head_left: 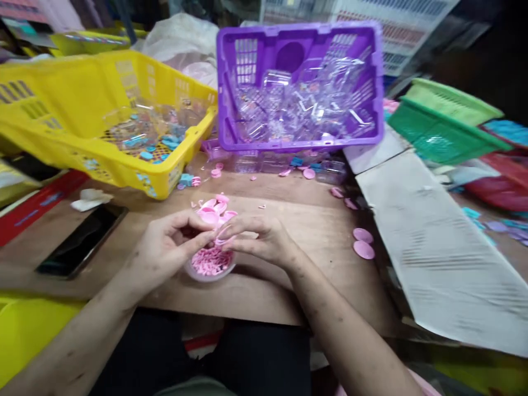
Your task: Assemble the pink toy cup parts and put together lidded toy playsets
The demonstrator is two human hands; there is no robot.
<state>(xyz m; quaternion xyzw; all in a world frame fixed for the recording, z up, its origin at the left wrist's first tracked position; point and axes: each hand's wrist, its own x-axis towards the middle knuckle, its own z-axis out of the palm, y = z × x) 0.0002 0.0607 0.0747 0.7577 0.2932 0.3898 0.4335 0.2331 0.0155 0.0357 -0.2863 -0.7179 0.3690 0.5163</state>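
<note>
My left hand (167,242) is closed in a pinch, thumb against fingers; what lies between the tips is too small or hidden to make out. Facing it, my right hand (262,239) grips a pink round plastic piece (223,235) by its edge. Both sets of fingertips nearly meet over a clear round tub (212,278) filled with tiny pink plastic parts (211,260). Just beyond the fingers lies a heap of pink round plastic pieces (209,213), partly covered by my hands.
A yellow crate (124,157) at left holds clear containers and blue pieces. Behind, a tilted purple crate (301,146) holds clear plastic containers. A phone (80,242) lies left. Two pink discs (363,243) sit right, beside a cardboard flap (437,236). Green baskets (445,129) stand far right.
</note>
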